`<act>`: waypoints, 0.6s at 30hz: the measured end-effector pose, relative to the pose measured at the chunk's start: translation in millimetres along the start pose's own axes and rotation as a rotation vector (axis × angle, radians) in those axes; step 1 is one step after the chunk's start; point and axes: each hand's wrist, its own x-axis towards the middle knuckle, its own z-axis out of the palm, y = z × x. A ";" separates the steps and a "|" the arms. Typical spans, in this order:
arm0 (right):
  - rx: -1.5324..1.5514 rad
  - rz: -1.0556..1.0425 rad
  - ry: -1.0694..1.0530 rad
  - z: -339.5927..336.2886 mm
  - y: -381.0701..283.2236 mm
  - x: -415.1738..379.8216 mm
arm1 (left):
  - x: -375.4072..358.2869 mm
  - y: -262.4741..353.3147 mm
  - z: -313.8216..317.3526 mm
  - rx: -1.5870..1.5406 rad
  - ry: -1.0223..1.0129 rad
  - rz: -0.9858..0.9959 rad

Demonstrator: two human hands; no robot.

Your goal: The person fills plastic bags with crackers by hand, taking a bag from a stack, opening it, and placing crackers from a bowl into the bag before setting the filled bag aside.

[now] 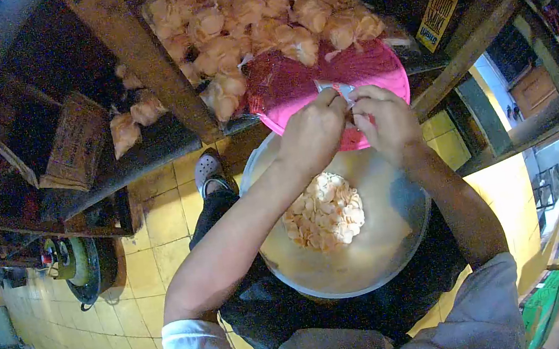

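My left hand and my right hand meet above the far rim of a large metal bowl. Between their pinched fingers is a small piece of clear plastic, held by both. Beneath the hands lies a bright pink tray with reddish contents, partly over the bowl's far edge. Pale round chips are heaped at the bottom of the bowl, which rests on the lap. Many filled clear bags of chips are piled behind the tray.
A wooden post rises left of the bag pile. Further left stands a cardboard box. A yellow box with dark lettering is at the back right. Dark round pans sit on the yellow tiled floor. A shoe shows below the shelf.
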 end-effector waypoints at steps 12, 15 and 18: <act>0.736 0.195 -0.010 -19.2 -1.0 6.6 | 7.2 -50.5 20.4 -0.164 0.211 -0.070; 0.546 0.127 0.052 -27.3 -4.1 4.7 | 3.5 -61.8 7.8 -0.223 0.183 -0.030; 0.352 0.045 -0.040 -12.9 -10.3 -2.5 | 1.2 -50.1 1.9 -0.258 0.178 0.040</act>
